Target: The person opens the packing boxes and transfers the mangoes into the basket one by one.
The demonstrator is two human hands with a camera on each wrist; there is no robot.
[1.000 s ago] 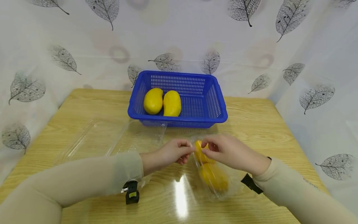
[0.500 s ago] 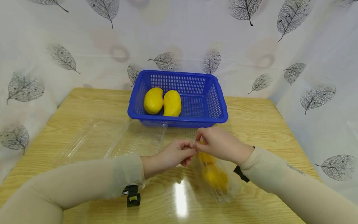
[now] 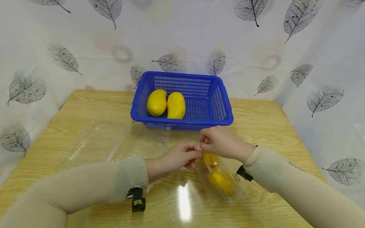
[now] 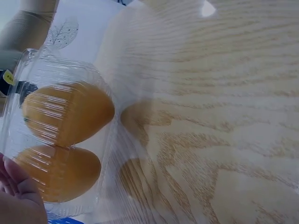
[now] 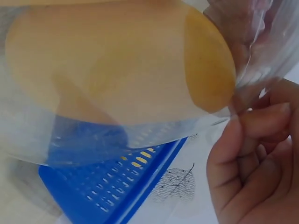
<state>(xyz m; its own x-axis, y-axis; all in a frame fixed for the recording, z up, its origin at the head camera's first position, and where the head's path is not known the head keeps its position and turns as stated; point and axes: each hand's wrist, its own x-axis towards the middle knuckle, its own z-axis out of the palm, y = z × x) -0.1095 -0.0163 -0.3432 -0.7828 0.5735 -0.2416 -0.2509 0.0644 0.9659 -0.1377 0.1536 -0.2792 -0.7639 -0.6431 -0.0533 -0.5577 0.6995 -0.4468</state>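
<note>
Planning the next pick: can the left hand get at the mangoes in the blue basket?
Probably not yet: the left hand appears busy pinching the filled clear box, though nothing covers the mangoes in the open basket.

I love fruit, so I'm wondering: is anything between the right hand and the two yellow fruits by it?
Yes: the clear plastic box is around the two yellow fruits, so its see-through plastic stands between them and the right hand.
</note>
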